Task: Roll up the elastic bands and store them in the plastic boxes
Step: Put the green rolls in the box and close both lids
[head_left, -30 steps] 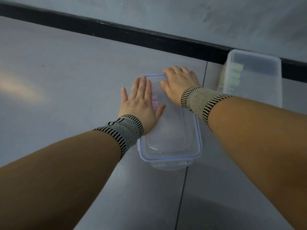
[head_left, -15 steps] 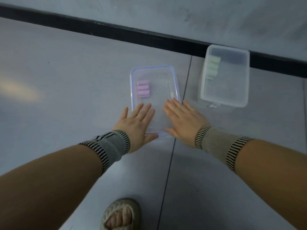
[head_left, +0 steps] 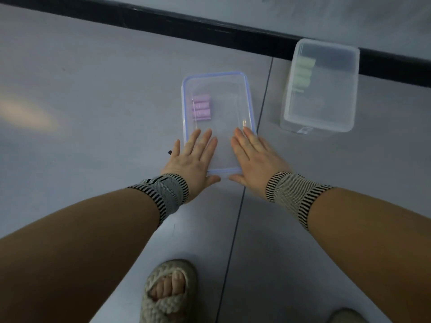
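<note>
Both hands, the left hand (head_left: 194, 157) and right hand (head_left: 253, 157), lie flat with straight fingers on the lid (head_left: 224, 113) of the near box (head_left: 184, 108). 3 pink rolls (head_left: 201, 110) sit inside. Uneven pushing could leave 1 side unsnapped.

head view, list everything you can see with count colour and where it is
lidded box: 1, clear with blue-edged lid, centre of floor
pink rolls: about 3, pink, inside lidded box, far left side
second box: 1, clear, right, by the black baseboard
green rolls: about 4, pale green, inside second box, far left side
baseboard: 1, black, along the wall
slippers: 2, beige, bottom edge
wrist bands: 2, grey with black stripes, on the wrists
left hand: 1, fingers flat on the lid's near end
right hand: 1, fingers flat on the lid's near end
</note>
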Motion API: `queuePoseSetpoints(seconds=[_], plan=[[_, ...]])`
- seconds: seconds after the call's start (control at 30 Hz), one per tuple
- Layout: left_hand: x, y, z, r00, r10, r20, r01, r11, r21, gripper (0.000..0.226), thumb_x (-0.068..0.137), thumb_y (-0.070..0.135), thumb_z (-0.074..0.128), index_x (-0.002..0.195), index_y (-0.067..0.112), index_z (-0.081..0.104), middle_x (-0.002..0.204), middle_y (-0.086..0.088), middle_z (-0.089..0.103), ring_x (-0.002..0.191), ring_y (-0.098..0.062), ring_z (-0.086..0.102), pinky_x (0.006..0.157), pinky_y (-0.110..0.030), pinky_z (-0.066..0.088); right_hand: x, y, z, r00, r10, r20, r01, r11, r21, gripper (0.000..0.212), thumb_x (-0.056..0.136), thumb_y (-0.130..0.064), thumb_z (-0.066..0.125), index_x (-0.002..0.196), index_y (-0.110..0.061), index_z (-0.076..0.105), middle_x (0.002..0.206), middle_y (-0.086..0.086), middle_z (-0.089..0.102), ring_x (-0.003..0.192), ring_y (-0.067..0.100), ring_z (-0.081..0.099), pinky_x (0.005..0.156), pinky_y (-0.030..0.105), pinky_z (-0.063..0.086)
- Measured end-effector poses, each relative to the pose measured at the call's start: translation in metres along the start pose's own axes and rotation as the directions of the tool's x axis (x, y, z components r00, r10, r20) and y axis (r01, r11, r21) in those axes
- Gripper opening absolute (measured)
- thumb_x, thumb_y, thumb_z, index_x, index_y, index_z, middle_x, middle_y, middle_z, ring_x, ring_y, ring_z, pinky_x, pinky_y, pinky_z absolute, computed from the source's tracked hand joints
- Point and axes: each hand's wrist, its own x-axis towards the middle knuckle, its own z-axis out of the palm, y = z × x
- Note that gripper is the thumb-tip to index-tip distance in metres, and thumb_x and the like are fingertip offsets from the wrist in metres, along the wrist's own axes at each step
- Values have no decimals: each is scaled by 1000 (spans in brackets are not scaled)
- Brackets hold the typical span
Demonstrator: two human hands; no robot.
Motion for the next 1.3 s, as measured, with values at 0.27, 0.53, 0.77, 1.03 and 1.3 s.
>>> queuePoseSetpoints(seconds=[0.27, 0.53, 0.77, 1.03, 1.3], plan=[[0, 4, 4, 998, -10, -55, 11, 1000, 14, 79, 93, 60, 20, 147, 17, -19, 155, 0, -24, 143, -24, -21, 116, -48, -2, 2, -4, 3, 999, 31, -16, -31, 999, 14, 84, 94, -55, 33, 150, -4, -2, 159, 12, -7, 147, 30, -8, 118, 43, 4], [10, 10, -17, 998, 24, -53, -22, 999, 49, 67, 101, 39, 26, 148, 14, -15, 157, -4, -19, 144, -23, -15, 116, -46, -3, 9, -1, -7, 995, 100, -14, -99, 993, 59, 82, 96, -56, 27, 149, -7, -10, 158, 9, -17, 146, 27, -16, 119, 41, -2], [59, 13, -49, 999, 39, -22, -39, 999, 9, 72, 98, 15, 37, 148, 16, -14, 157, -4, -19, 145, -22, -13, 117, -38, 3, 19, 37, -33, 982, 186, -36, -183, 980, 77, 83, 94, -59, 30, 151, -11, -8, 159, 5, -18, 146, 24, -15, 119, 44, -2], [115, 17, -69, 997, 63, -39, -61, 997, 48, 85, 93, 6, 47, 148, 27, -15, 157, -1, -18, 145, -21, -12, 117, -39, 7, -6, 103, -33, 899, 437, -26, -430, 894, 129, 82, 95, -55, 33, 150, -10, -7, 159, 10, -15, 146, 29, -11, 119, 47, 1], [131, 22, -72, 996, 52, -71, -49, 998, 44, 89, 90, 4, 50, 148, 28, -13, 157, -1, -16, 145, -21, -10, 118, -39, 9, -17, 123, -13, 897, 433, 85, -441, 877, 191, 79, 96, -52, 32, 150, -12, -9, 159, 9, -16, 146, 29, -10, 119, 45, 3]])
